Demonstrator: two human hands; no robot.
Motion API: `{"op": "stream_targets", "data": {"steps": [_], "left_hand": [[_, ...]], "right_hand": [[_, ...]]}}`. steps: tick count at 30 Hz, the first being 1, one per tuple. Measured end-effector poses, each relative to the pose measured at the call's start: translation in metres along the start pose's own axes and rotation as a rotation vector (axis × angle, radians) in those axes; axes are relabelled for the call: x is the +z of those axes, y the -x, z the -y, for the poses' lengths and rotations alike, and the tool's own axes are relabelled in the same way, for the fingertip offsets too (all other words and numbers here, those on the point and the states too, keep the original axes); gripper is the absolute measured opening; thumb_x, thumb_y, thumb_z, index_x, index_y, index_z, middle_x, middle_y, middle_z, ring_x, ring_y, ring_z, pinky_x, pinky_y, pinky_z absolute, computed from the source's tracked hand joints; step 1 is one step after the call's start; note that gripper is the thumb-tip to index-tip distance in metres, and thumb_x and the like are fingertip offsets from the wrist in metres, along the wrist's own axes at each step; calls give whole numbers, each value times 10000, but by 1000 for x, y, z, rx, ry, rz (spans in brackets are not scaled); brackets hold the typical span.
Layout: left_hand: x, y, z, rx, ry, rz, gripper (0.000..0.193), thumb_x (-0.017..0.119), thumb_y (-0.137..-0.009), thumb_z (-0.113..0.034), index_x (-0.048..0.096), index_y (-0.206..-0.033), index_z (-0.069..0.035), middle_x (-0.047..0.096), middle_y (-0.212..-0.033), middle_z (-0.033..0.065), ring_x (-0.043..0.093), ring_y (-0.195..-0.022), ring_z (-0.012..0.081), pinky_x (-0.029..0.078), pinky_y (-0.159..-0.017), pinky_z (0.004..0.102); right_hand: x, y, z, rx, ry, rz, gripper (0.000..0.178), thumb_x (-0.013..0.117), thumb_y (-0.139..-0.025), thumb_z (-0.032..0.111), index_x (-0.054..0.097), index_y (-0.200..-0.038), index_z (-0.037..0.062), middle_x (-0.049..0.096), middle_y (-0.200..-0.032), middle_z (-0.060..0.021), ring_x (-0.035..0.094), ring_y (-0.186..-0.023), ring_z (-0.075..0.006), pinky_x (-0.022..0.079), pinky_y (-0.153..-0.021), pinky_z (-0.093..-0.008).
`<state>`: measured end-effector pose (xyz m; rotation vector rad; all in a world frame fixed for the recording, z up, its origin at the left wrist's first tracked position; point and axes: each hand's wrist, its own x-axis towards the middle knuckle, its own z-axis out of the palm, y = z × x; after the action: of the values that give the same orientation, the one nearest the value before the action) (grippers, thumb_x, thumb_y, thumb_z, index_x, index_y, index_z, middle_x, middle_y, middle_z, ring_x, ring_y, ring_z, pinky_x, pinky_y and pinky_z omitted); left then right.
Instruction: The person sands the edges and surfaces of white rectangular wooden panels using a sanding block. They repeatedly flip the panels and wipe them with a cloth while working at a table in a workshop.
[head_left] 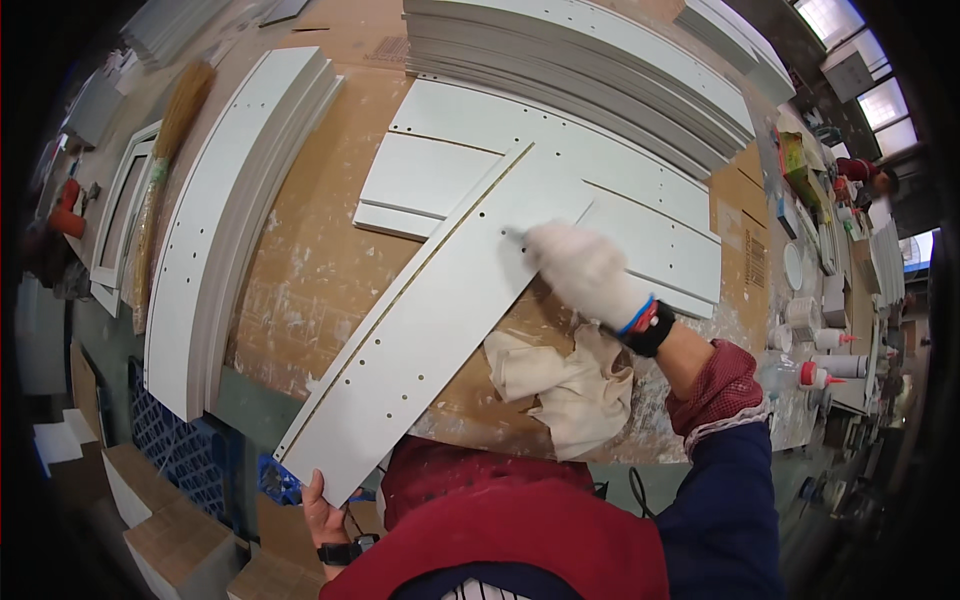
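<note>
A hand could pass along the cardboard sheet (pixel 312 265), I notice, between the leftmost stack of white panels (pixel 215 220) and the slanting drilled board (pixel 435 315). A taller panel stack (pixel 575 62) walls off the far side. The gloved right hand (pixel 580 265) blocks the board's right edge; a crumpled cloth (pixel 585 385) fills the space nearer the person. Red-capped bottles (pixel 828 339) crowd the far right.

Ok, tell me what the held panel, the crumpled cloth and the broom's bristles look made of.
Panel: probably engineered board, smooth and white, judging by its brownish cut groove.
Cloth: likely cotton-like fabric, matte cream, given its soft folds.
Broom bristles: seemingly dry plant fibre, tan, from their fine strands.
</note>
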<state>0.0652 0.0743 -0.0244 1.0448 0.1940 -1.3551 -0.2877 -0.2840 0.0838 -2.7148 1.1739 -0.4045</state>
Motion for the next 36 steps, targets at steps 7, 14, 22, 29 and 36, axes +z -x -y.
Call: {"op": "stream_targets", "data": {"steps": [7,14,22,29,36], "left_hand": [[2,5,-4,8,-2,4,436,468,-936,-226,343,-1304,-28,537,-1170,186,614,-951,361,590,-578,516],[-7,-1,-9,0,-8,35,442,468,-933,-226,340,-1306,-26,527,-1184,192,609,-960,369,590,-585,522],[11,3,-8,3,43,20,486,488,-914,-162,292,-1327,2,510,-1186,210,612,-940,379,591,-574,507],[10,3,-12,13,34,9,513,500,-906,-162,269,-1337,-4,491,-1205,217,612,-931,392,587,-574,525],[12,3,-9,76,-29,-20,511,512,-890,-136,280,-1327,-4,506,-1171,205,621,-904,379,592,-541,502]], "right_hand": [[0,-3,-64,297,238,-149,85,469,-833,100,542,-874,89,560,-752,-124,586,-697,-299,483,-583,-383],[-14,-5,-21,125,-2,14,130,468,-871,173,547,-873,70,586,-742,-155,598,-688,-335,493,-605,-410],[-38,-38,-82,579,324,83,57,482,-832,108,504,-840,55,571,-738,-139,599,-676,-304,493,-609,-408],[2,-86,49,78,-6,352,164,520,-850,170,572,-956,56,598,-767,-163,618,-747,-326,500,-658,-394],[15,-101,-3,119,85,223,202,478,-831,82,556,-1009,28,616,-959,-180,625,-863,-332,523,-682,-442]]}}
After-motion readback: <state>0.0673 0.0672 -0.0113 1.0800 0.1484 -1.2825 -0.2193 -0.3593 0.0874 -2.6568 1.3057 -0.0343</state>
